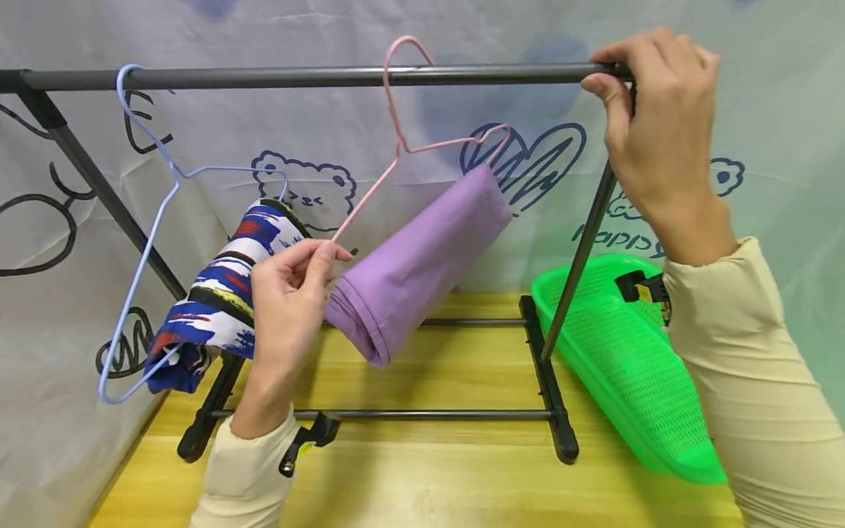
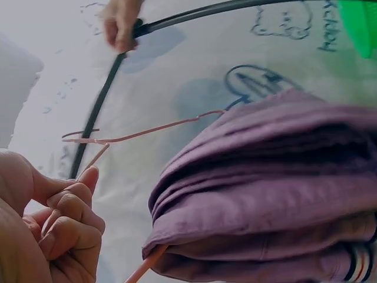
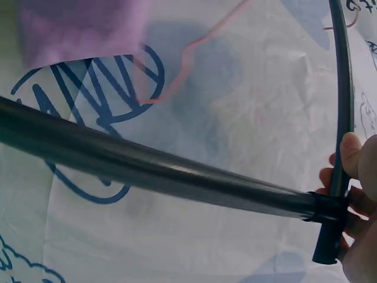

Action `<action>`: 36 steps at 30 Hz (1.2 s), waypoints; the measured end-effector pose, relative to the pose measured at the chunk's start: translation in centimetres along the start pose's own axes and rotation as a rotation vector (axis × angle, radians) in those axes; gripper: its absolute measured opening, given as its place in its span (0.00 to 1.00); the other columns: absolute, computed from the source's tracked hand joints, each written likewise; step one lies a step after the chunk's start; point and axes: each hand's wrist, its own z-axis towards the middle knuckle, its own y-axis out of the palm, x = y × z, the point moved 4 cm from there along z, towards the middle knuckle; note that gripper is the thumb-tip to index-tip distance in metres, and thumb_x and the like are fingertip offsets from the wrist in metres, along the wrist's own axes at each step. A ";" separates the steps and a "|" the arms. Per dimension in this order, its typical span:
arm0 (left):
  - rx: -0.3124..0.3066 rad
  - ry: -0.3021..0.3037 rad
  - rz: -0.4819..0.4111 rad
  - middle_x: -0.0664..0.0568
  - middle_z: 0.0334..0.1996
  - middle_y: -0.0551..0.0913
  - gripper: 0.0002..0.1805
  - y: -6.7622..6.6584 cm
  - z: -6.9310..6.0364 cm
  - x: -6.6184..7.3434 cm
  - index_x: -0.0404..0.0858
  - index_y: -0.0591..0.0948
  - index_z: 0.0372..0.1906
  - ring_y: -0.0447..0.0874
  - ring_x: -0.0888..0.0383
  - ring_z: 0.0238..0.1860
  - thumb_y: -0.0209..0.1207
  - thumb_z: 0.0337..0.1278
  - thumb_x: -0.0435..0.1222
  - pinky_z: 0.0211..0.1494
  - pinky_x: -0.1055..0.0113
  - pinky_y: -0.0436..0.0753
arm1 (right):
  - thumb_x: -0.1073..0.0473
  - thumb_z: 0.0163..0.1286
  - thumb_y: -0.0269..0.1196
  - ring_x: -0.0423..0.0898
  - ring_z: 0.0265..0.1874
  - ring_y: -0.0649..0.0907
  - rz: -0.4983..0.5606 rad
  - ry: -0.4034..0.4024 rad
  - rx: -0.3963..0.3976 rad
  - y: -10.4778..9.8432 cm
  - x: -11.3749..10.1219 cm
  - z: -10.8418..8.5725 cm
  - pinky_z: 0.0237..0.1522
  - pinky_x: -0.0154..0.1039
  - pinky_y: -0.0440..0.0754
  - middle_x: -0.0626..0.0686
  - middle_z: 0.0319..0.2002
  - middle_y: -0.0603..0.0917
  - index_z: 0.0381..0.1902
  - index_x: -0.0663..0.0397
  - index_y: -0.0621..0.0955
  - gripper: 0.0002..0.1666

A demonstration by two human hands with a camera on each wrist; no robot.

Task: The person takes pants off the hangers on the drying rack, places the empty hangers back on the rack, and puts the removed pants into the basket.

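The two hands are well apart and differently engaged; the left hand (image 1: 290,293) pinches the near sloping arm of a pink hanger (image 1: 366,199) between thumb and fingertips, while the right hand (image 1: 673,125) grips the end of the top bar (image 1: 488,74) of a dark rack, thumb on the near side at the corner where the bar meets the slanting leg (image 1: 590,220).

The purple cloth (image 1: 422,264) hangs folded over the lower part of the pink hanger, just to the right of the left hand and well below and left of the right hand; its long axis runs aslant, from a low end beside the left hand's fingers up and away toward the right hand's side; the left hand is clearly the nearer, and the left wrist view shows a gap between its fingers and the cloth; the hanger's hook appears looped over the bar, between the hands and above the left one.

Left of the left hand, a blue hanger (image 1: 148,242) hooks over the same bar and carries a patterned cloth (image 1: 224,293); below the right hand, a green basket (image 1: 643,367) sits on the worktop (image 1: 429,469).
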 end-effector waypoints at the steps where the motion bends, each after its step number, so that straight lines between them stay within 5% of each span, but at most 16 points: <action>1: 0.013 0.012 0.001 0.45 0.18 0.73 0.14 -0.5 0.1 0.5 0.28 0.87 0.35 0.66 0.62 0.17 0.58 0.75 0.33 0.18 0.73 0.62 | 0.44 0.78 0.54 0.64 0.45 0.75 0.005 0.004 -0.003 0.0 0.0 0.0 0.60 0.45 0.61 0.66 0.45 0.83 0.53 0.67 0.83 0.30; 7: 0.073 0.002 -0.012 0.49 0.21 0.73 0.16 -3.3 -0.4 3.7 0.28 0.87 0.36 0.64 0.58 0.18 0.59 0.74 0.37 0.19 0.72 0.61 | 0.45 0.76 0.57 0.61 0.45 0.74 0.007 0.095 -0.015 0.2 0.1 0.2 0.62 0.43 0.59 0.64 0.46 0.84 0.53 0.64 0.84 0.27; 12: 0.066 -0.025 0.074 0.48 0.23 0.78 0.13 -4.8 -1.9 4.5 0.28 0.88 0.37 0.68 0.57 0.20 0.60 0.73 0.35 0.21 0.73 0.66 | 0.45 0.73 0.59 0.62 0.44 0.75 0.001 0.068 -0.011 -0.1 0.5 0.3 0.60 0.45 0.62 0.65 0.45 0.85 0.52 0.65 0.85 0.28; 19: -0.032 -0.091 0.142 0.51 0.23 0.80 0.10 -4.6 -4.2 1.6 0.31 0.88 0.36 0.70 0.60 0.20 0.60 0.73 0.31 0.19 0.72 0.66 | 0.46 0.68 0.65 0.63 0.45 0.81 0.014 0.117 0.011 -0.5 0.8 0.8 0.54 0.44 0.66 0.64 0.43 0.87 0.48 0.64 0.88 0.26; 28: -0.127 -0.206 0.139 0.52 0.23 0.80 0.12 -2.8 -5.1 -1.8 0.32 0.88 0.37 0.67 0.59 0.22 0.58 0.75 0.35 0.24 0.70 0.67 | 0.51 0.73 0.67 0.57 0.48 0.79 0.018 0.264 0.025 -0.2 1.7 0.6 0.57 0.39 0.67 0.62 0.45 0.87 0.49 0.62 0.88 0.19; 32: -0.117 -0.224 0.133 0.49 0.18 0.70 0.13 -2.7 -5.2 -2.6 0.32 0.88 0.37 0.62 0.60 0.19 0.59 0.75 0.36 0.19 0.69 0.61 | 0.47 0.73 0.66 0.56 0.45 0.79 0.014 0.221 0.046 -0.2 2.1 0.4 0.51 0.38 0.69 0.61 0.44 0.88 0.49 0.61 0.89 0.22; 36: -0.116 -0.236 0.136 0.47 0.20 0.75 0.13 -2.6 -5.2 -3.2 0.33 0.88 0.38 0.62 0.61 0.19 0.59 0.75 0.37 0.20 0.70 0.62 | 0.44 0.74 0.63 0.59 0.45 0.79 0.009 0.131 0.041 -0.2 2.1 0.3 0.50 0.40 0.70 0.64 0.43 0.87 0.50 0.65 0.88 0.27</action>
